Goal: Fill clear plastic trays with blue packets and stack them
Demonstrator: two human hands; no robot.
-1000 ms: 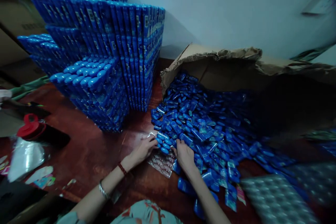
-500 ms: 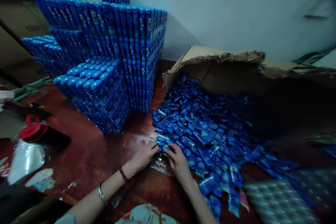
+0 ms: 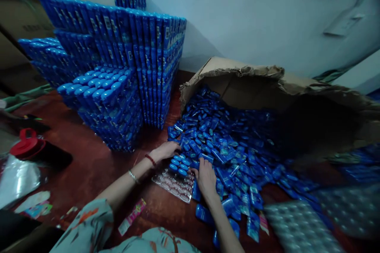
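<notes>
Your left hand (image 3: 167,151) reaches the near left edge of the loose blue packs (image 3: 219,142), its fingers bent; you can't tell whether they grip one. Your right hand (image 3: 207,177) is at the front of that pile, thumb apart from the bent fingers, and its grip is unclear too. Between your hands, a small block of blue packs (image 3: 179,165) sits on the clear dimpled tray (image 3: 173,185), rounded ends up. The pile spills from a torn cardboard box (image 3: 237,69) onto the red-brown table (image 3: 97,174). Tall blue stacks (image 3: 118,83) stand to your left, beyond a red-lidded bottle (image 3: 41,152).
</notes>
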